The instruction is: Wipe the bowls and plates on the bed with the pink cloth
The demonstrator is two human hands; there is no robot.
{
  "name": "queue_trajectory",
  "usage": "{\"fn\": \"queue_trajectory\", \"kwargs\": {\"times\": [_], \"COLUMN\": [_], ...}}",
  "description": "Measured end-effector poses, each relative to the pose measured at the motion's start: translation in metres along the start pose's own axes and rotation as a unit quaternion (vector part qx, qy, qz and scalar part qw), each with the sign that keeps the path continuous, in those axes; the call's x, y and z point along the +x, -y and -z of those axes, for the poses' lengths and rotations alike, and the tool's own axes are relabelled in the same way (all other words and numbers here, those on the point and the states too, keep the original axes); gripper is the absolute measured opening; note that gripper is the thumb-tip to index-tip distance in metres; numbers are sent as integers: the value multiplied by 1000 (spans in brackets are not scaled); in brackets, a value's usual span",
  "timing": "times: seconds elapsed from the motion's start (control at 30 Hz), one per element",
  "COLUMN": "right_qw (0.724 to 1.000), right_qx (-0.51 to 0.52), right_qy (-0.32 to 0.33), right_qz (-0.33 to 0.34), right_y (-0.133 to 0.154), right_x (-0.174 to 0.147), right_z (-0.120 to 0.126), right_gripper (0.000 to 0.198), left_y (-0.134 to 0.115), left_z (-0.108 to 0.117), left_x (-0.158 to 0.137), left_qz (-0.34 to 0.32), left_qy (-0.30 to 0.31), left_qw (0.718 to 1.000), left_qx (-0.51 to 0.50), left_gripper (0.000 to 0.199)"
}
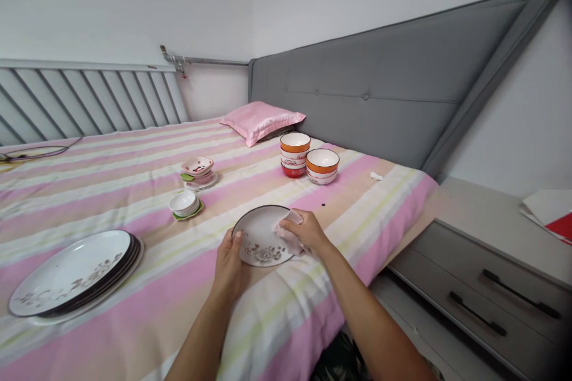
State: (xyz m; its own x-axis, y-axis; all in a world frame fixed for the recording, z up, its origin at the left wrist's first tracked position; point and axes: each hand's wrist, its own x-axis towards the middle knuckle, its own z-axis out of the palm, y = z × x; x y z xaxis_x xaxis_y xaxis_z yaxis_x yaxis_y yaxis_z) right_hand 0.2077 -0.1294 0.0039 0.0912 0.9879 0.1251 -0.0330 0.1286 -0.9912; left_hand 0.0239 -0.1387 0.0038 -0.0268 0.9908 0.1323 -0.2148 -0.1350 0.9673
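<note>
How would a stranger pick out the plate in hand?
At the near edge of the striped bed, find the dark-rimmed, flower-printed plate. The left hand grips one side; the right hand holds a pale cloth against the other. Unlike the stacked plates at far left, it is alone, between the hands.

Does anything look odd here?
Yes: stacked orange-banded white bowls stand, oddly for dishes, on the pink-striped bedspread, while the left hand holds a round white flowered plate. A crumpled white scrap right of the bowls looks stray.

Bedroom corner [251,3] with white walls [156,6]
A grey headboard [357,92] backs the striped bed [129,172]; a nightstand [473,262] stands beside it, a slatted radiator [89,98] at left.
</note>
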Motion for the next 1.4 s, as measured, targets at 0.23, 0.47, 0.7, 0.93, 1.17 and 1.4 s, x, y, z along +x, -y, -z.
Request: {"fn": "queue_trajectory", "kwargs": {"times": [0.23, 0.47, 0.7, 0.93, 1.17, 1.4], "right_qw": [999, 992, 982, 901, 822, 870], "right_qx": [-28, -106, -172, -387, -512, -429], "right_qy": [-3, -20, -74, -47, 77, 94], "right_qz": [-31, -66, 37, 190, 237, 223], "right_y": [-8, -15, 18, 73, 92, 75], "right_x": [-6, -10, -6, -28, -47, -34], "right_z": [-7, -4, 5, 9, -21, -13], "right_gripper": [37, 34, 26, 23, 27, 27], "left_y": [6, 10, 2, 4, -15, -10], "left_z": [9, 10, 6, 2, 16, 15], "left_x": [7, 8, 2, -3, 0, 9], "left_qz": [34, 42, 55, 45, -123, -130], "left_qy": [-43, -59, -15, 106, 110, 102], "left_qw": [998, 995, 993, 993, 972, 963], "left_qx": [-23, -65, -106, 7, 169, 215], "left_gripper": [43, 39, 39, 39, 26, 26]}}
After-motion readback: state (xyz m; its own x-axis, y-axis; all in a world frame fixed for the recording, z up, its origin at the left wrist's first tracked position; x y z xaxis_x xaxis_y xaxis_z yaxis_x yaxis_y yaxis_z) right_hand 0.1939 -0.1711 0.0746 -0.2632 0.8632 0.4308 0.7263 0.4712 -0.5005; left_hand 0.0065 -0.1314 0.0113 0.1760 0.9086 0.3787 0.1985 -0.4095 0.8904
